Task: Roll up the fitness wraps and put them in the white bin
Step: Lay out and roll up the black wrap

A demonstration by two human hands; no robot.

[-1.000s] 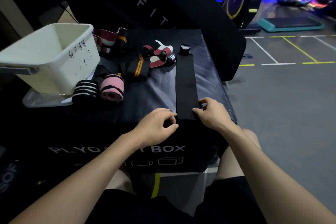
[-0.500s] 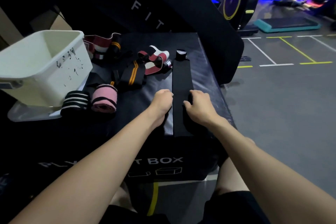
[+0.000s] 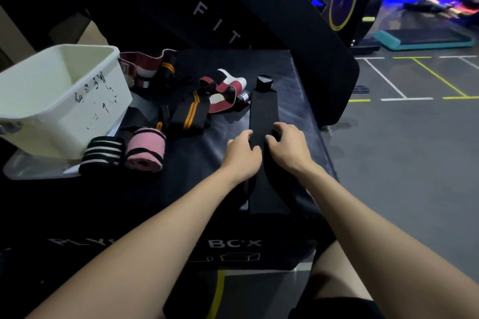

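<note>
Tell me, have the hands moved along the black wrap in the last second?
Yes. Both hands, left hand and right hand, slid up the black wrap, away from the plyo box's near edge.

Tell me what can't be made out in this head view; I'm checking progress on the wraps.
- White bin: the floor inside is hidden by its near wall, so any wraps inside can't be seen.
- Black wrap: its middle is covered by the left hand and right hand; dark on dark blurs the near end.
- Handwriting on the bin: too small to read.
</note>
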